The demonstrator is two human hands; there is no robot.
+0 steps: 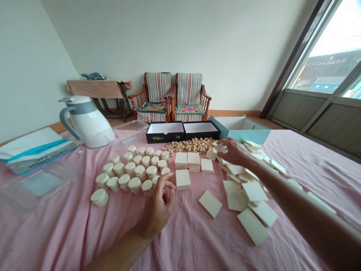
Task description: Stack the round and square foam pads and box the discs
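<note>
right hand grips a square tile; left hand curled, empty.
forearm could scatter loose tiles, centre right.

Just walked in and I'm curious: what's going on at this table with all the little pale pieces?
A person works at a table covered in pink cloth. Their right hand reaches into the loose heap of square tiles, fingers on one; whether it is gripped is unclear. The left hand rests by the stacked round discs, fingers curled, nothing visible in it. Neat tile stacks, a pile of beads and open black boxes lie beyond.
</note>
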